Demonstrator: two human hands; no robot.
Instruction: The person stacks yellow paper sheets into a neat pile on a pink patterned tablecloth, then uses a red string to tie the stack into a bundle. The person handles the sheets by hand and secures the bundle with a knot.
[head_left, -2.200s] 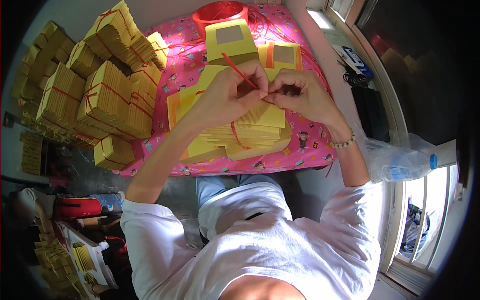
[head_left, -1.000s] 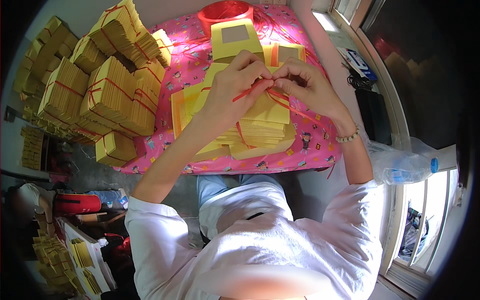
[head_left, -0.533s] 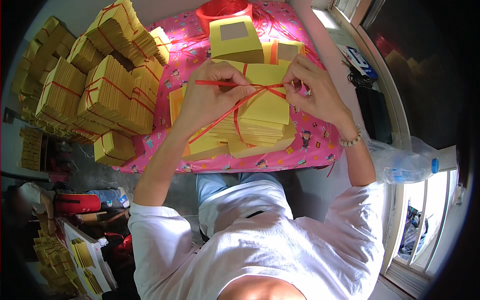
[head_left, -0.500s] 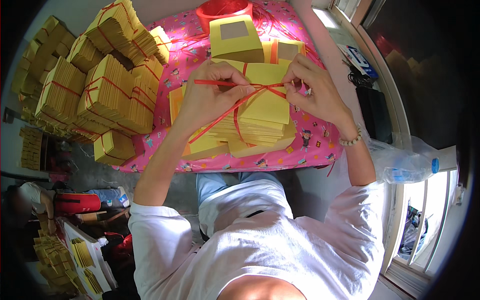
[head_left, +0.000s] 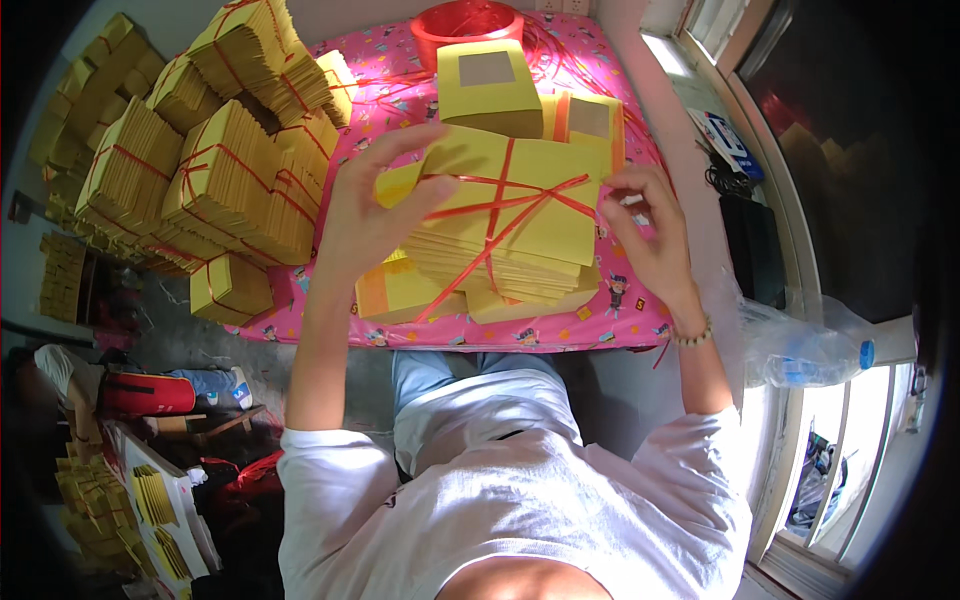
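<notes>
A bundle of yellow paper pieces (head_left: 560, 215) lies in front of me, its layers fanned along the near side. Red plastic strips (head_left: 492, 222) cross over its top in a knot, with loose ends trailing toward me and to the right. At the bundle's left edge is my left hand (head_left: 375, 205), open, thumb and forefinger spread over the corner. My right hand (head_left: 652, 225) is by the right edge, its fingers loosely bent and apart, with nothing seen in them. Under the bundle are more yellow stacks (head_left: 405, 292), partly hidden.
A pink patterned cover (head_left: 330, 300) lies beneath everything. Many tied yellow bundles (head_left: 215, 170) are piled at left. Behind stand a yellow block (head_left: 490, 110) and a red basin (head_left: 430, 50) beside loose red strips. A plastic bottle (head_left: 820, 360) is at right; another person (head_left: 75, 390) is at lower left.
Both hands have let go of the red strips and moved apart, the left one to the left and the right one slightly right. The strips now lie down on the bundle.
</notes>
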